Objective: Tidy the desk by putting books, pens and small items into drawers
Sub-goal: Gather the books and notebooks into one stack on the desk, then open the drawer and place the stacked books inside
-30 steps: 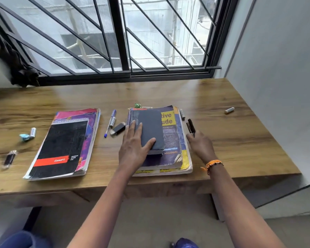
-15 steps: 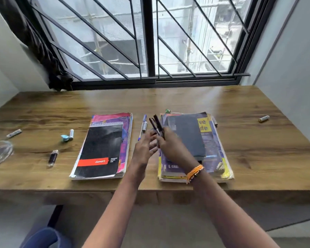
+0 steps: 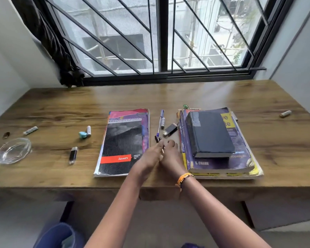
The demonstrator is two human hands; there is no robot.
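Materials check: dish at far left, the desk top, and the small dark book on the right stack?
Dish: clear glass by the look, glossy, wood showing through; clear plastic is possible.
Desk top: wood or wood-look laminate, brown grain, slight sheen.
Small dark book: matte navy cover, perhaps cloth or leatherette; cannot tell which.

Motion blur hides which hand's fingers (image 3: pixel 161 147) hold the dark pens (image 3: pixel 158 139).

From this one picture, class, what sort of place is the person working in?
Probably a home study corner: a wooden desk against a barred window, strewn with a spiral pad, stacked books and a pen.
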